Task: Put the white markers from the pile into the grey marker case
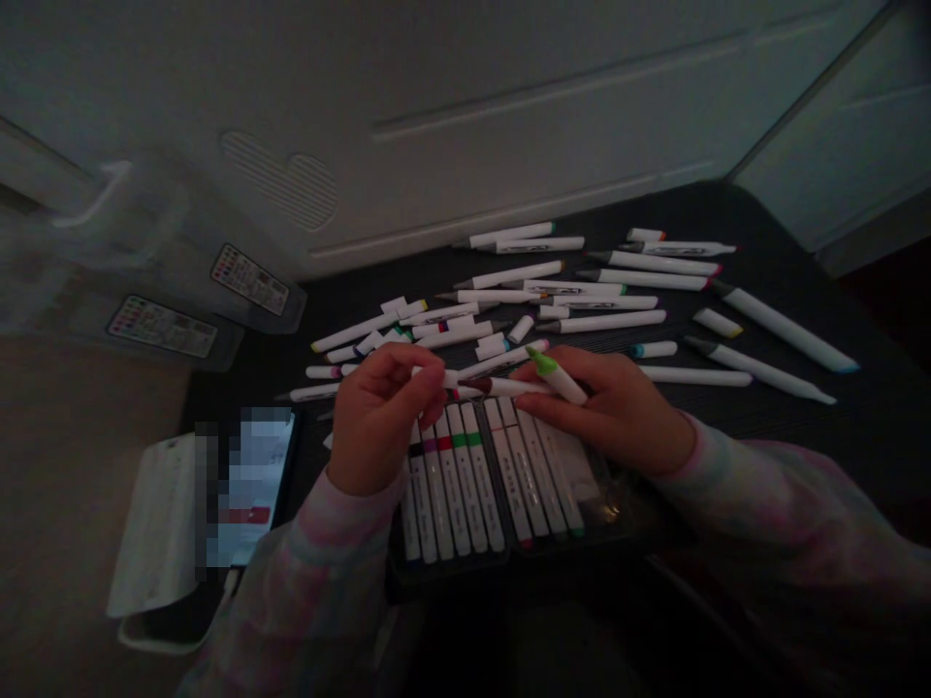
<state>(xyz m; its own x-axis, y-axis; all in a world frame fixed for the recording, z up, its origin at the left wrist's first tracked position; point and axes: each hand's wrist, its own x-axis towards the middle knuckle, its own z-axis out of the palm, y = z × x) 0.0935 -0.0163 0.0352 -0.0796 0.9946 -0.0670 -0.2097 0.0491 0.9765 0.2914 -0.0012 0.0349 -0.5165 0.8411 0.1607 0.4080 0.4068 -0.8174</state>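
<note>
My left hand [378, 412] is closed in a pinch on one end of a white marker [501, 387] that lies across between both hands. My right hand [615, 407] has its fingers curled round that marker's other end and also holds a white marker with a light green cap [557, 376]. Both hands hover over a dark marker case [632, 523] holding a row of white markers with coloured bands [465, 490]. Several loose white markers and caps [582, 301] lie scattered on the dark table beyond.
A tablet with a lit screen [247, 485] lies at the left on a white sheet. Two clear plastic marker boxes with colour charts [167, 325] sit at the far left. A white panelled wall [509, 116] rises behind the dark table [873, 407].
</note>
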